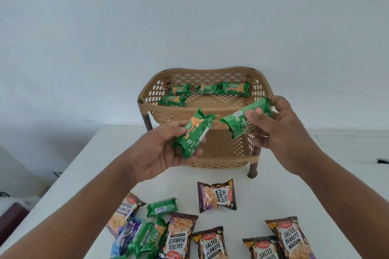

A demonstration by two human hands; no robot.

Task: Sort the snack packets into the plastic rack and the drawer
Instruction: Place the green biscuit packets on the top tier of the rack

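A tan two-tier plastic rack stands on the white table. Several green biscuit packets lie in its top basket. My left hand holds a green biscuit packet in front of the rack's lower tier. My right hand holds another green biscuit packet just before the top basket's front right rim. Near me on the table lie several brown salted peanut packets, more green packets and a blue packet. No drawer is in view.
A plain white wall rises behind the rack. The table's left edge runs diagonally at the left, with a dark piece of furniture beyond it. White surface continues to the right of the rack.
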